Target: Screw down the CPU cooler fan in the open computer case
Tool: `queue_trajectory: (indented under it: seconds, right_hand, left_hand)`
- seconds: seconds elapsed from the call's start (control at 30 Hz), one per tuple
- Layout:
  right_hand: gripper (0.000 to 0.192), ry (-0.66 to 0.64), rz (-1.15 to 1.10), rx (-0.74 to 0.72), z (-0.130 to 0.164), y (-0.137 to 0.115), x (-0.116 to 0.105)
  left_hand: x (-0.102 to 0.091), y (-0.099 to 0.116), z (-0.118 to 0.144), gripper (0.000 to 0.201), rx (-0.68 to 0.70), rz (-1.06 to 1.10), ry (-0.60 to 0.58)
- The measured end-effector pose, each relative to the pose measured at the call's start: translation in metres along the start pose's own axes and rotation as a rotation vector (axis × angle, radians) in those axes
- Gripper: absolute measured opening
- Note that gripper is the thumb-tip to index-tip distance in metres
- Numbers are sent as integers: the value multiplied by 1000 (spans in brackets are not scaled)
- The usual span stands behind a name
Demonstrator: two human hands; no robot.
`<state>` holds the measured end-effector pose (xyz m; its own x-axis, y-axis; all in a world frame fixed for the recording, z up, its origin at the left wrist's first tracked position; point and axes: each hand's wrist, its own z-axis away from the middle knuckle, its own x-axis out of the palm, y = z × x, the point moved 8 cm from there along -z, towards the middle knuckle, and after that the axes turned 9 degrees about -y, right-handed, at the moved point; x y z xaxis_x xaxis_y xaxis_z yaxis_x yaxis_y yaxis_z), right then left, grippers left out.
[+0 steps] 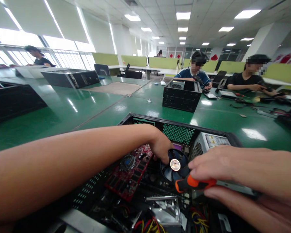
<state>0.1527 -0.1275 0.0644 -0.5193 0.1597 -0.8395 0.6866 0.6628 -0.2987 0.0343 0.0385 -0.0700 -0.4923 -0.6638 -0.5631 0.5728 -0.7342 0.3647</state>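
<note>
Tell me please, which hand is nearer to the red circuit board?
Left. The left hand is close beside the red circuit board; the right hand is farther, past the large fan.

1. Left forearm [70, 155] – bare, entering between 8 and 9 o'clock, crossing the view toward 2 to 3 o'clock.
2. Left wrist [153, 132]: sharply flexed. Left hand [162, 146] hangs from it, knuckles up, directed to about 5 o'clock; fingers bent down, tips only partly visible.
3. Right hand [232, 165]: enters near 4 o'clock, back of hand uppermost, pointing to 9 o'clock.
4. Right fingers [199, 163] curled, thumb [219, 194] below them – gripping pose.
5. Hands near one another, apart; left lies between 9 and 10 o'clock from right.
</note>
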Motion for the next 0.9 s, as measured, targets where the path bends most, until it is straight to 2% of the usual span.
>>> queue_trajectory:
  seconds: [0.1,0.2,0.4,0.53,0.77,0.9]
  right_hand:
    - [28,-7,-21,-5,0,0,7]
    - [26,-28,-22,-22,-9,-5,12]
    - [20,-176,101,-64,-25,-17,20]
    - [21,-246,100,-14,-21,-15,21]
    - [13,-190,75,-21,-19,-14,11]
    - [15,-88,17,2,-19,-9,2]
  left_hand:
    - [7,-2,0,43,0,-42,-94]
    - [6,-5,0,47,-8,-36,-87]
    - [0,-8,-2,46,-36,31,-24]
    - [1,-3,-2,43,-17,-18,-66]
    - [-2,3,1,43,-14,-19,-70]
    - [-1,6,2,45,7,-4,-83]
